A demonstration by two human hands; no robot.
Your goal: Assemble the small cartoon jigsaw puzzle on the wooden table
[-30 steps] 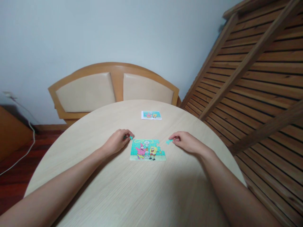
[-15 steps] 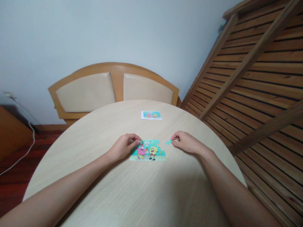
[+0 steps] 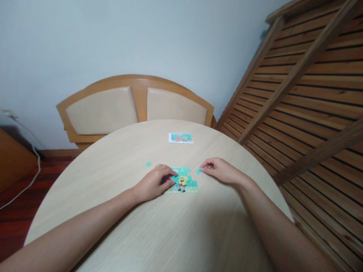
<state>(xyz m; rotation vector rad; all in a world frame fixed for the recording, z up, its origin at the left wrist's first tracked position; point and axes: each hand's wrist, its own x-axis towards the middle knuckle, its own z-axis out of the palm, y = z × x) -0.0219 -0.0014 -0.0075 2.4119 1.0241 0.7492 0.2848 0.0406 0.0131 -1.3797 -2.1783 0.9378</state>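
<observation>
A cartoon jigsaw puzzle (image 3: pixel 185 185), mostly joined, lies on the table with a gap at its upper right corner. My left hand (image 3: pixel 155 180) rests over its left part, fingers apart, hiding the pink figure and some of the middle one. Just right of the gap, my right hand (image 3: pixel 219 170) pinches a small turquoise puzzle piece (image 3: pixel 199 171), which is apart from the joined part. A single loose puzzle piece (image 3: pixel 148 164) lies beyond my left hand, to the left of the puzzle.
A printed picture card (image 3: pixel 181 138) with the same cartoon lies farther back on the round wooden table (image 3: pixel 113 158). Behind the table stands a padded headboard (image 3: pixel 141 98). A slatted wooden frame (image 3: pixel 297 94) leans at the right, and a white cable (image 3: pixel 39 166) hangs at the left.
My left hand has slid right over the puzzle, and the loose piece at the left now shows. My right hand has brought its piece slightly left, closer to the gap.
</observation>
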